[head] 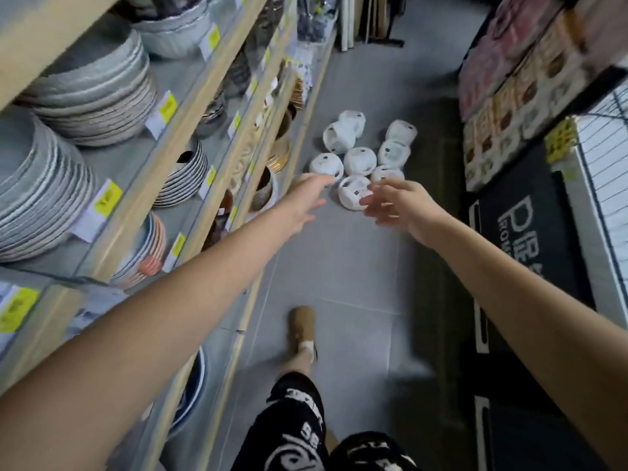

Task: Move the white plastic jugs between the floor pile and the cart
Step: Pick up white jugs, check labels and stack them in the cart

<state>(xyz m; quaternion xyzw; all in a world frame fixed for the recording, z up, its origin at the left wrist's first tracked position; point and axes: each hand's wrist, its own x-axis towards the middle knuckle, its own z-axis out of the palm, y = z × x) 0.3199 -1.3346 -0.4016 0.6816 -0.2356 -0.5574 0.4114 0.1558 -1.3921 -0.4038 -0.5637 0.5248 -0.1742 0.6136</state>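
Eight or so white plastic jugs (360, 161) lie bunched on the grey floor (339, 266) in the upper middle of the frame, tipped on their sides; whether anything is inside cannot be told. Both hands are empty with fingers spread, the left hand (306, 202) and right hand (397, 205) flanking the nearest jug (353, 192), probably to grab one each. Shelves (142, 202) at left hold stacked plates (85, 90). No cart is plainly recognisable.
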